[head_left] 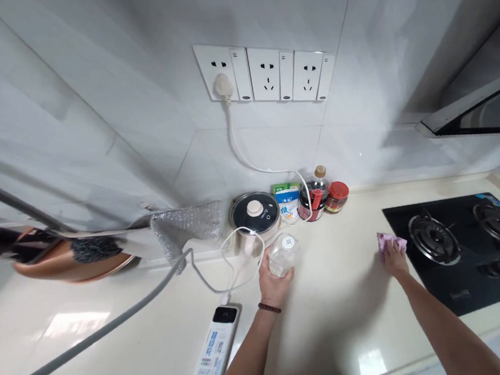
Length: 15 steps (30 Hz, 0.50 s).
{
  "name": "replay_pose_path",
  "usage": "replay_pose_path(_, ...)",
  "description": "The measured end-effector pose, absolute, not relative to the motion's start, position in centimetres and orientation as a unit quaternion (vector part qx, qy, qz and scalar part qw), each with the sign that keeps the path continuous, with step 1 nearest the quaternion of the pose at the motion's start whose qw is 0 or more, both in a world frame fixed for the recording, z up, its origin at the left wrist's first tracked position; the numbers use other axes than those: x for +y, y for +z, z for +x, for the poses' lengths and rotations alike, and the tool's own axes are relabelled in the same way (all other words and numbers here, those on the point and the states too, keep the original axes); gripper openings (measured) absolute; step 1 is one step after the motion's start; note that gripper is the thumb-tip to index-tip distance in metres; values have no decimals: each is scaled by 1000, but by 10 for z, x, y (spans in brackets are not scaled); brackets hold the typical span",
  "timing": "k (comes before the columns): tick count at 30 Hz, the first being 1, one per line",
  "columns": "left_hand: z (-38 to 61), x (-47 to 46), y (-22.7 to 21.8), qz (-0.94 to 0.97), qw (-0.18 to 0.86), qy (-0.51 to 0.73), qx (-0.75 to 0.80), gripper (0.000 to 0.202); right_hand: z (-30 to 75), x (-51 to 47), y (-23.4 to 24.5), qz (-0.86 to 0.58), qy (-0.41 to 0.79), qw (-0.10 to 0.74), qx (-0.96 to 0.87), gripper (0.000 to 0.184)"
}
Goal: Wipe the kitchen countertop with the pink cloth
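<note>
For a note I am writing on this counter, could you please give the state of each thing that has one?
Left hand: holding the clear container
Clear container: held
Right hand: on the pink cloth
Pink cloth: bunched
Pot: covered
Wall plug: inserted
Bottle: capped
Red-lidded jar: closed
Stove: no flame visible

Site: kitchen. You stand at a pale countertop (339,255) with a two-burner hob (468,277) set into it; before you, a tiled wall (129,75) with sockets (267,80), a lidded pot (250,223), a red-lidded jar (337,195).
</note>
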<state>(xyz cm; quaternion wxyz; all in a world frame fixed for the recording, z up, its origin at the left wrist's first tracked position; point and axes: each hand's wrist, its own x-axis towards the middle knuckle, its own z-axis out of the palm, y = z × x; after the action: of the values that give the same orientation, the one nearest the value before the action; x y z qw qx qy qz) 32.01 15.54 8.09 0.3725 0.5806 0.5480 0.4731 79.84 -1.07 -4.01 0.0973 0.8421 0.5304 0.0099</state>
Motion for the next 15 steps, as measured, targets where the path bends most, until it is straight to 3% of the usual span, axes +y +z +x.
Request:
replay_pose_path(7,341,169,67,567,378,477,555,74,696,92,-26,799,-39,35,599,60)
replay_pose_path(15,346,166,46,554,370,484,568,91,620,177,-19,730,-74,-38,679,63)
